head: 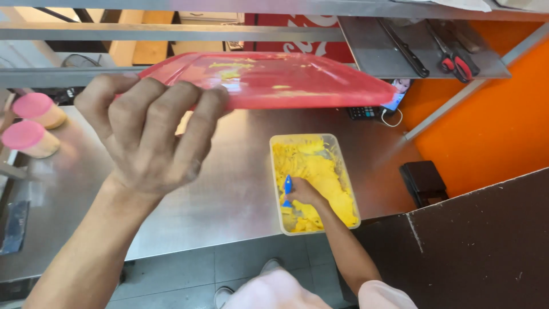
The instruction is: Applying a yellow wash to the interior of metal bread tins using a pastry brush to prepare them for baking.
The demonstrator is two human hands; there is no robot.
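1. The left hand (146, 134), large in the left middle of the frame, has its fingers curled over the near edge of a red lid (269, 77) and clamps it; the lid is held up flat across the upper centre of the frame, above the steel counter (229, 183).
2. Yellow smears show on the lid's upturned face, mostly near its middle.
3. The right hand (303, 193), lower and just right of centre, is closed on the blue handle of a small scoop (287, 189), inside a clear rectangular tub (313, 182).
4. The tub stands on the counter with its near short side close to the counter's front edge; the lid hangs above and behind it, not touching it.
5. The tub holds a yellow, soft-looking mass, piled thicker along its right side and far end; the near left corner, where the scoop works, is thinner.
6. Bare counter lies left of the tub and beyond it, under the lid.
7. At the upper left of the frame two pink-topped round tubs (31, 123) lie on their sides, well apart from both hands.
8. A dark board (486, 240) fills the lower right, beside the tub's right wall; a small black box (423, 180) sits at the right by the orange wall.
9. Knives and red-handled scissors (454, 60) hang on a steel panel at the upper right.
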